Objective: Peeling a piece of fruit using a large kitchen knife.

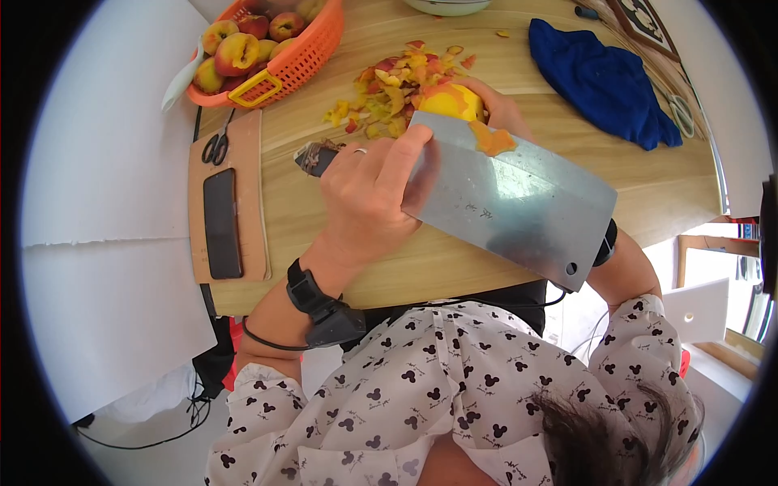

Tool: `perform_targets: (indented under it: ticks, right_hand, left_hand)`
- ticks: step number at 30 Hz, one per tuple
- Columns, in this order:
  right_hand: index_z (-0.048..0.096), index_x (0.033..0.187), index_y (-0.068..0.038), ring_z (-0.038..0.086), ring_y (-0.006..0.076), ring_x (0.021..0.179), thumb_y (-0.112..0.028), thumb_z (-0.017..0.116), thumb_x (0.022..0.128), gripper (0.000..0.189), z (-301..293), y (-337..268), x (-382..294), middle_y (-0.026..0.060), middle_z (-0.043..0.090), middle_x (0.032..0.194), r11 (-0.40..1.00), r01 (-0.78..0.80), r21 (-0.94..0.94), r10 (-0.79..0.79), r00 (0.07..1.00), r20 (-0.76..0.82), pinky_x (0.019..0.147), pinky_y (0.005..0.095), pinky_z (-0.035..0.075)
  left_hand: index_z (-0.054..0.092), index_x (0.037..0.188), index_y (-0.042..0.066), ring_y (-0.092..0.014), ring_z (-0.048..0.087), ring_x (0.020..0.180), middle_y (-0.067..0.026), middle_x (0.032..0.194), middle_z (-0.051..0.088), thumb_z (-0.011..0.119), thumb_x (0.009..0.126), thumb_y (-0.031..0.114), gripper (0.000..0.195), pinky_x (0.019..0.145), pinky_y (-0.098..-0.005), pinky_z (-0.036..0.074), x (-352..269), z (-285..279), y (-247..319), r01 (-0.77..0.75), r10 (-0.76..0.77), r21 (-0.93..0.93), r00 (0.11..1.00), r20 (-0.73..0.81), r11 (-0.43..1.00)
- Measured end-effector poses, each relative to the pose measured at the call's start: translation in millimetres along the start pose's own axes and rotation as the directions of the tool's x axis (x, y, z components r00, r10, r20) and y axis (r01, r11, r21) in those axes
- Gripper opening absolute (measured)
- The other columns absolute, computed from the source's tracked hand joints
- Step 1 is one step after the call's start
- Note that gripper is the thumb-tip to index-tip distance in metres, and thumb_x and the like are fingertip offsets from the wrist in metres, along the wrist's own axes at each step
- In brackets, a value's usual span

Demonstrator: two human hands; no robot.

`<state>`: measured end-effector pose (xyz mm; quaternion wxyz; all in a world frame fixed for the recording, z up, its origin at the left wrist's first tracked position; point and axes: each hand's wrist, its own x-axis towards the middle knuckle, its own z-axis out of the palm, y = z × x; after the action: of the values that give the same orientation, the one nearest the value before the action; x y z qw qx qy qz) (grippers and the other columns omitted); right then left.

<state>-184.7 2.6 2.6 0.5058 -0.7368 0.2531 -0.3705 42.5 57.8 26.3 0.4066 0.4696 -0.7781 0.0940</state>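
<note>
My left hand (371, 188) grips the dark, wrapped handle (316, 159) of a broad metal cleaver (516, 200), index finger laid on the blade. The blade slants down to the right, with a hole at its lower far corner. A piece of orange peel (493, 140) clings near its upper edge. Just beyond that edge, my right hand (501, 109) holds a partly peeled yellow peach (453, 102). The blade hides part of the peach and of my right forearm. Beside the peach, a heap of red and yellow peelings (395, 91) lies on the wooden table (292, 243).
An orange plastic basket (304, 67) of peaches (236, 53) stands at the back left. Scissors (216, 146) and a phone (222, 225) lie on a brown folder (255, 182). A blue cloth (595, 79) is at the right, a bowl (448, 6) at the far edge.
</note>
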Motion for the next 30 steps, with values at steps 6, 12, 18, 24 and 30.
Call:
perform_targets:
  ticks: [6,12,18,24,30]
  right_hand:
    - [0.039,0.158,-0.006,0.047,0.0212,0.140,-0.031,0.072,0.097,0.074,3,-1,4,0.0126,0.045,0.157,0.999,0.043,-0.025,-0.042,0.999,0.025,0.116,0.0352,0.041]
    - [0.039,0.159,-0.006,0.044,0.0219,0.144,-0.031,0.072,0.097,0.074,4,-11,11,0.0135,0.041,0.161,0.996,0.080,-0.046,-0.078,0.996,0.035,0.118,0.0356,0.039]
    - [0.040,0.160,-0.008,0.048,0.0212,0.140,-0.029,0.070,0.099,0.071,-5,8,8,0.0135,0.045,0.157,0.991,-0.092,0.099,0.084,0.993,0.087,0.117,0.0346,0.040]
    - [0.035,0.162,-0.005,0.052,0.0212,0.134,-0.025,0.068,0.100,0.072,-7,12,19,0.0130,0.051,0.151,0.920,-0.220,0.324,0.161,0.967,0.199,0.113,0.0341,0.043]
    - [0.040,0.157,-0.004,0.056,0.0199,0.127,-0.024,0.070,0.099,0.069,-2,-7,23,0.0118,0.050,0.150,0.960,-0.190,0.206,0.184,0.982,0.047,0.107,0.0321,0.047]
  left_hand:
    - [0.071,0.113,0.007,-0.015,0.053,0.055,0.0022,0.066,0.054,0.082,0.066,-0.008,0.051,0.056,-0.0299,0.041,-1,0,-3,0.013,-0.013,0.011,1.000,-0.024,1.000]
    - [0.070,0.117,0.008,-0.016,0.054,0.056,0.0022,0.066,0.054,0.082,0.066,-0.008,0.055,0.056,-0.0299,0.042,-2,1,-5,0.053,-0.054,-0.028,0.998,-0.028,0.998]
    - [0.070,0.109,0.006,-0.019,0.054,0.052,-0.0031,0.068,0.060,0.081,0.072,-0.001,0.039,0.054,-0.0319,0.043,2,0,-6,0.085,-0.086,-0.026,0.996,-0.030,0.996]
    - [0.071,0.106,0.006,-0.019,0.053,0.052,-0.0023,0.067,0.059,0.080,0.073,-0.003,0.036,0.053,-0.0314,0.042,2,-1,-11,0.105,-0.104,0.009,0.991,-0.084,0.994]
    - [0.071,0.112,0.008,-0.015,0.054,0.055,0.0016,0.064,0.054,0.082,0.068,-0.007,0.047,0.056,-0.0286,0.043,3,-4,-4,0.072,-0.075,-0.060,0.996,-0.040,0.996]
